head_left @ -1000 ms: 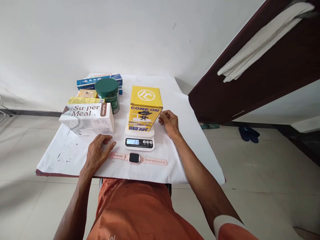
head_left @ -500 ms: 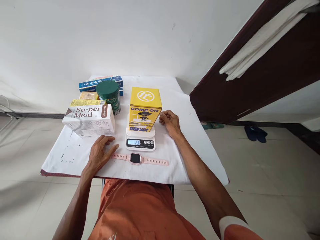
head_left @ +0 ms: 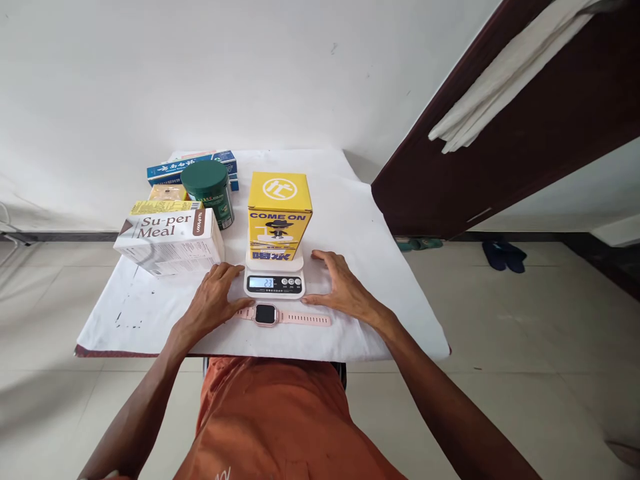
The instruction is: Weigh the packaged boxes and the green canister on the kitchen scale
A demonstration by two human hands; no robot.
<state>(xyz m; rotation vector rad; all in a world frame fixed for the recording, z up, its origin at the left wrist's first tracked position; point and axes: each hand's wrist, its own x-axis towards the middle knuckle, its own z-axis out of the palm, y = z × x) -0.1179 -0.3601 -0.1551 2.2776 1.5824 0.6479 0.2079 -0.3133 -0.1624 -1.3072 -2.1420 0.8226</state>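
A yellow box marked "COME ON" stands upright on a white digital kitchen scale, whose lit display reads 23. My left hand is at the scale's left side, thumb and fingers apart, its thumb by the strap of a pink smartwatch. On the other side my right hand is spread, its thumb near the scale's lower right corner. Neither hand has anything in its grasp. The watch lies flat in front of the scale, its left strap end partly covered by my left hand.
At the table's left stand a white "Su-per Meal" box, a green-lidded tub, a small yellowish pack and blue boxes. A white cloth covers the table. A wall is behind; slippers lie on the floor at right.
My right hand has moved from beside the yellow box down to the scale's right side and opened. My left hand has shifted right, closer to the scale. The view has shifted slightly.
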